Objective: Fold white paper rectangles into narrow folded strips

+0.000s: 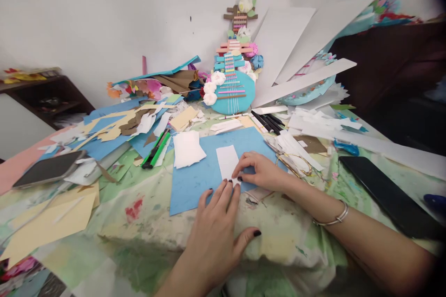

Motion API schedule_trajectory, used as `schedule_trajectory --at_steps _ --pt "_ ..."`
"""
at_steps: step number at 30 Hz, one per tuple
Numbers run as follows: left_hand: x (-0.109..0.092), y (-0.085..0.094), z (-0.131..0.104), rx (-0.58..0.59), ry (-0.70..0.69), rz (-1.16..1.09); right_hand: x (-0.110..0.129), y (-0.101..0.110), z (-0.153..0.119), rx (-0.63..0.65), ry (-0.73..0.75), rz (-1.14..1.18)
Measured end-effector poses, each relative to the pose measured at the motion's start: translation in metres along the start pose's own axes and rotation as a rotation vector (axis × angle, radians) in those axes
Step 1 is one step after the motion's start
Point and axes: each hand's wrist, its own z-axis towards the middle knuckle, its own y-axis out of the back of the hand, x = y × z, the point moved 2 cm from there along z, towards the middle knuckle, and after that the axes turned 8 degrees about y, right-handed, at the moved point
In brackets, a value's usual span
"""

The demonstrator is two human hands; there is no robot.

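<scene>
A narrow white paper strip lies on a blue paper sheet in front of me. My left hand rests with its fingers stretched out and its fingertips on the near end of the strip. Its thumb points away to the right. From the right, my right hand comes in over the strip, thumb and forefinger closed at its near right edge. Those fingers partly hide the strip's lower end. Left of the strip, a stack of white paper pieces sits on the blue sheet.
Scissors with gold handles lie beside my right wrist, near black markers. A green cutter and a phone are at left; a long black object is at right. A blue paper instrument leans at the back.
</scene>
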Motion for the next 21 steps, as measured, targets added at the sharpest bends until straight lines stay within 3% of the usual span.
schedule_trajectory --at_steps 10,15,21 --pt "0.004 0.009 0.001 -0.009 0.104 -0.018 -0.024 0.013 -0.001 -0.060 -0.168 -0.055" --pt "0.004 0.008 0.000 -0.032 0.119 -0.020 -0.019 0.009 -0.003 -0.064 -0.132 -0.100" --pt "0.005 0.008 -0.001 -0.037 0.139 -0.027 -0.012 0.006 0.000 -0.042 -0.220 -0.204"
